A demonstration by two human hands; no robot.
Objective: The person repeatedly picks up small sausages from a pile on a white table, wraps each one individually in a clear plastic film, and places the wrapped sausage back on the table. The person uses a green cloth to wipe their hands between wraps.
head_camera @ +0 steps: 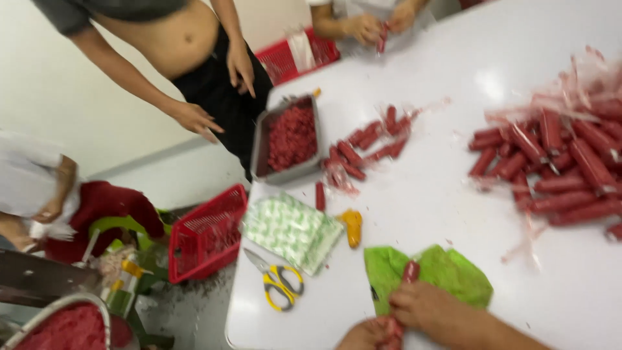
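The white counter (421,214) is carrying everything. Up and to the right of the grip, well apart from it, a big heap of red sausages (557,162) is lying in loose clear wrapping. Straight up from the grip, also well apart, a grey metal tray (262,152) is holding red minced filling, and a smaller scatter of sausages (366,146) is spreading just to its right.

Just above the grip, a green cloth (447,272) is lying crumpled on the counter, right under the hands. To the upper left of the grip, a green-and-white patterned packet (291,230) is sitting near the counter's edge. Left of the grip, near, yellow-handled scissors (278,279) are lying flat, and a small yellow tool (353,228) (blurred, kind unclear) is resting just beside the packet.

The right hand (431,311) is closing its grip round one red sausage (409,272), whose free end is pointing up over the cloth. The left hand (366,334) is pinching the lower end of the same sausage at the bottom edge, its grip closed.

Other people's hands are working at the far edge.
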